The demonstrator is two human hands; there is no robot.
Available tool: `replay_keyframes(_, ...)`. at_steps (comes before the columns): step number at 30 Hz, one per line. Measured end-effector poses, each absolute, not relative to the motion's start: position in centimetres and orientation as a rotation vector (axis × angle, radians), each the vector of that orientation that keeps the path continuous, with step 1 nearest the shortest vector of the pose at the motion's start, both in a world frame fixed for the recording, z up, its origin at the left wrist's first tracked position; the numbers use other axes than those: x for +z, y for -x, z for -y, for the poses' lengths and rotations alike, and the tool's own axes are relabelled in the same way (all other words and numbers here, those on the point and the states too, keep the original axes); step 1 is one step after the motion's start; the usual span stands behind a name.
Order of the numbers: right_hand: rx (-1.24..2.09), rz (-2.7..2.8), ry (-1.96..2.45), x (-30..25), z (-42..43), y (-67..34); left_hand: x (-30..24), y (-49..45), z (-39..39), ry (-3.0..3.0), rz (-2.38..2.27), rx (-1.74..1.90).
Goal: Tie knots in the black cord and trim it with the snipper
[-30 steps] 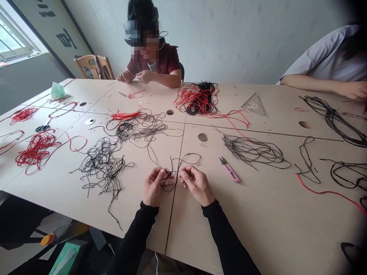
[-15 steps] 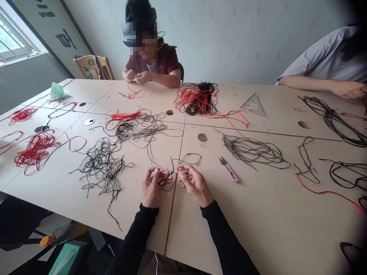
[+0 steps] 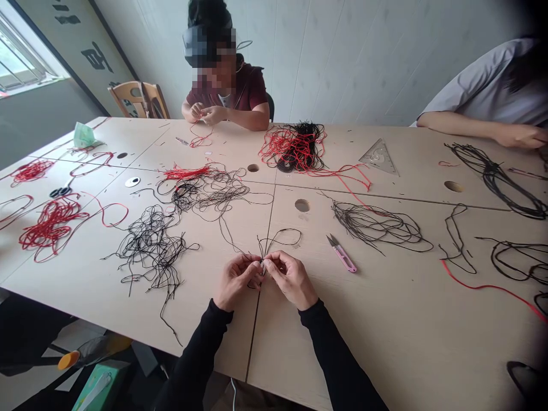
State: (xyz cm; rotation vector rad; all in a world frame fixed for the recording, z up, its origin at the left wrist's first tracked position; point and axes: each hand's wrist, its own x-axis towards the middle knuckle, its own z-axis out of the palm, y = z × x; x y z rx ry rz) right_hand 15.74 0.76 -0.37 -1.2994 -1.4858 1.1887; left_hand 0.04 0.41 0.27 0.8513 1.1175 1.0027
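Left hand (image 3: 236, 282) and right hand (image 3: 293, 281) almost meet, both pinching a thin black cord (image 3: 286, 229) left of the pink snips (image 3: 343, 256); its loop extends past the fingertips. Just beyond the snips sprawls a dark cord bundle (image 3: 357, 220); farther beyond them lie a clear set square (image 3: 379, 157) and a red-and-black cord heap (image 3: 299, 147). Well left of the snips, a black tangle (image 3: 148, 237) crowds the table (image 3: 385, 331).

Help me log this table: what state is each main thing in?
Left hand: pinching black cord
Right hand: pinching it too
Black cord: held, partly looped
Pink snips: flat, blades apart
Left black cords: tangled
Left red cords: heaped
Set square: lying flat
Scissors: blades unclear
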Motion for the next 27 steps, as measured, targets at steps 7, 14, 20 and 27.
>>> replay_keyframes(7,1.193,1.503,1.289,-0.4,-0.68,-15.8,0.1,-0.09,-0.48,-0.854,-1.115,1.0)
replay_keyframes(14,1.284,1.458,1.25,-0.4,-0.71,-15.76,0.07,-0.62,-0.37,-0.805,-1.107,1.059)
replay_keyframes(20,1.373,1.392,1.219,-0.44,-0.68,-15.76,0.44,-0.87,-0.24,-0.79,-1.097,1.079)
replay_keyframes(27,1.309,1.428,1.276,-0.51,-0.73,-15.71,0.02,-0.8,-0.12,-0.774,-1.116,1.119)
